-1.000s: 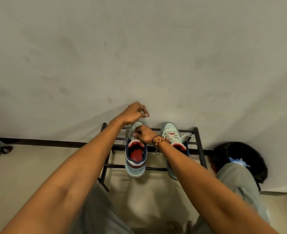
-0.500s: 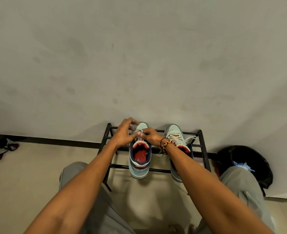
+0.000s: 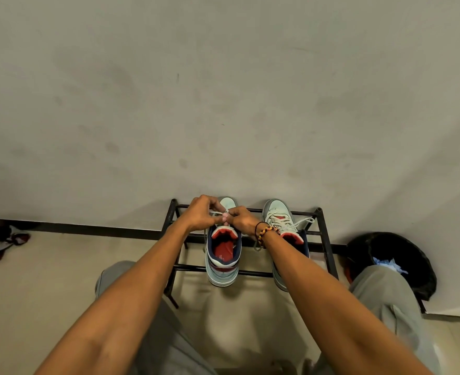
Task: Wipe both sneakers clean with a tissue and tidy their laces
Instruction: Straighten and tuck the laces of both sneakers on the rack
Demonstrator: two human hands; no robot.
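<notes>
Two pale mint sneakers with navy collars and red linings stand side by side on a low black metal rack (image 3: 327, 239) against the wall. Over the tongue of the left sneaker (image 3: 222, 262), my left hand (image 3: 200, 213) and my right hand (image 3: 241, 220) meet, both pinching its white lace (image 3: 215, 213). One lace end hangs down the shoe's left side. The right sneaker (image 3: 279, 215) is partly hidden by my right forearm, and its white laces spread loose toward the right. No tissue shows in either hand.
A black bin (image 3: 402, 255) lined with a dark bag holds a crumpled blue-white tissue (image 3: 388, 263) at the right of the rack. Dark footwear (image 3: 4, 242) lies on the beige floor at far left. My grey-trousered knees flank the rack.
My left hand came down from above the left sneaker's toe and joined my right hand at the lace. The view tilted down a little.
</notes>
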